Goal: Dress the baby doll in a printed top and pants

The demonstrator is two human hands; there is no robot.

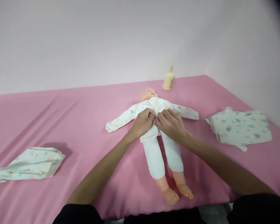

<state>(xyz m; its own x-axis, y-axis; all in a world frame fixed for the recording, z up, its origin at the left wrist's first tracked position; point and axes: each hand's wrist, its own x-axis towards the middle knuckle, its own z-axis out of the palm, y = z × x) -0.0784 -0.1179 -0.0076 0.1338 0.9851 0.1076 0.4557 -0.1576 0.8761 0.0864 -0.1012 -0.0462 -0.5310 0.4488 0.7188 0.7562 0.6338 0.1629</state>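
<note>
A baby doll (148, 93) lies on its back, head toward the wall and bare feet toward me. It wears a white printed long-sleeved top (125, 119) and white trousers (153, 157). My left hand (143, 122) is closed in a pinch on the front of the top, at chest height. Right beside it, my right hand (170, 123) also pinches the top's front edge, fingertips nearly touching the left ones. The fastening between my fingers is too small to make out. Both sleeves lie stretched out to the sides.
A pink sheet (88, 124) covers the table, wrinkled at the left. Behind the doll's head stands a cream pump bottle (169, 80). Folded printed cloth (35, 163) lies at the left, and a printed baby garment (242, 126) at the right. White walls rise behind and at right.
</note>
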